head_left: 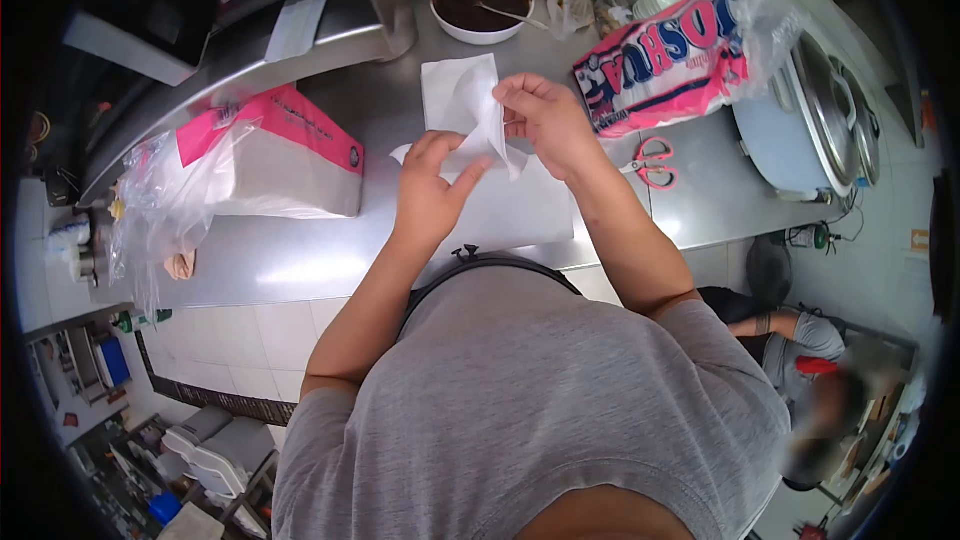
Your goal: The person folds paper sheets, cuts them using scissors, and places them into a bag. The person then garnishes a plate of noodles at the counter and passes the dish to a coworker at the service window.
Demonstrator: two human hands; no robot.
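Observation:
My left hand [433, 192] and my right hand [550, 120] are over the steel counter, both on a thin white paper napkin [483, 118]. The right fingers pinch its upper right edge. On the left, bent fingers and thumb close on the napkin's lower part. The napkin is partly folded and creased, with a corner poking out on each side. Behind it lies flat white paper [440, 83], perhaps more napkins; the hands hide part of it. Left of my hands, a pink and clear plastic pack [290, 165] holds a thick stack of white napkins.
A white bowl [440, 20] of dark brown sauce with a spoon stands at the back. To the right are a pink printed plastic pack [665, 60], pink-handled scissors [655, 165] and a lidded cooker [790, 130]. A steel appliance [310, 30] overhangs the back left. Another person [800, 340] is behind, lower right.

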